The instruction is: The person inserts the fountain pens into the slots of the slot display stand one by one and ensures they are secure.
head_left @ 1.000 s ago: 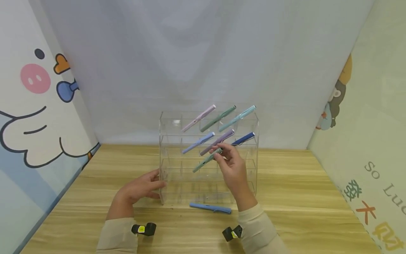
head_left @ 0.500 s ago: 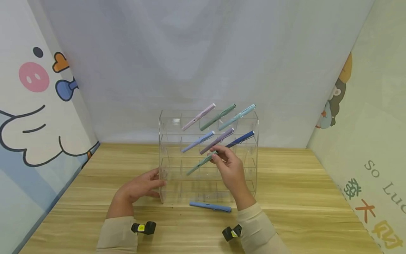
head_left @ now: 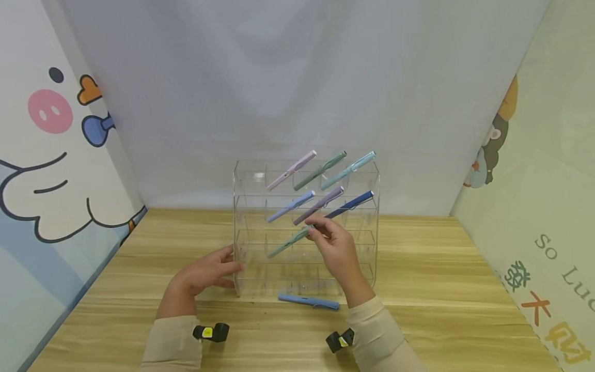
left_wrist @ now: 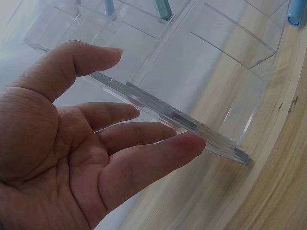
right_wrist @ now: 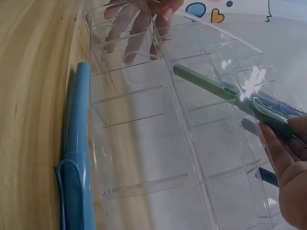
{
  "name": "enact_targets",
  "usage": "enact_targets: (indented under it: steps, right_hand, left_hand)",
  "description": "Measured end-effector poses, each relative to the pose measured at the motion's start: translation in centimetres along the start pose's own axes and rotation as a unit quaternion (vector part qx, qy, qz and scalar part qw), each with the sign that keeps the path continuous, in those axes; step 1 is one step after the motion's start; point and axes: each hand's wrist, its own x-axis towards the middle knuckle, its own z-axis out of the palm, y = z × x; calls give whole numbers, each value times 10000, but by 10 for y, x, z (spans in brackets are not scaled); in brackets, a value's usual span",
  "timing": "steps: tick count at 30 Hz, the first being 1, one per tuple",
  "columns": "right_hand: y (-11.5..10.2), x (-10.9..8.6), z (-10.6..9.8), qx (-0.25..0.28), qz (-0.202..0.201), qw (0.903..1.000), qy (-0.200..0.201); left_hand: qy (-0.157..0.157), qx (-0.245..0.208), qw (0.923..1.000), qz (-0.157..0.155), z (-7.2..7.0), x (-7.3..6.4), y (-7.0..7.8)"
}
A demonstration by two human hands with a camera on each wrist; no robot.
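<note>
My right hand (head_left: 337, 248) pinches a light green pen (head_left: 288, 244) by its clip end between thumb and fingers. The pen slants down to the left across a middle tier of the clear acrylic pen rack (head_left: 236, 217). In the right wrist view the green pen (right_wrist: 206, 83) overlaps the rack's dividers. My left hand (head_left: 209, 271) is at the rack's left side panel, its fingers loosely extended; in the left wrist view the hand (left_wrist: 96, 134) has fingertips right at the panel's edge. A blue pen (head_left: 309, 301) lies on the table before the rack.
Pink, green and aqua pens (head_left: 348, 170) rest slanted on the top tier. Light blue, purple and navy pens (head_left: 350, 204) rest on the tier below, close above my right hand. A white curtain (head_left: 297, 93) hangs behind the wooden table (head_left: 418, 268).
My right hand has moved slightly left and down, bringing the light green pen's lower end further left over the rack. More of the navy pen shows. My left hand has stayed put.
</note>
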Motion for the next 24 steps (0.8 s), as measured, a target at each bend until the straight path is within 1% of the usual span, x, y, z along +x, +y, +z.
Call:
enact_targets:
  steps: [6,14,24]
  right_hand:
    - [-1,0,1,-46,-5,9999,-96]
    - [21,2,1,-201,111,9995,-222]
    - [26,1,-2,-307,-221,9991,-181]
  left_hand:
    - [47,22,10000,-13,-1,0,-1]
    - [62,66,10000,-10,-1,0,0]
    - [30,70,10000,12,-1,1,-1]
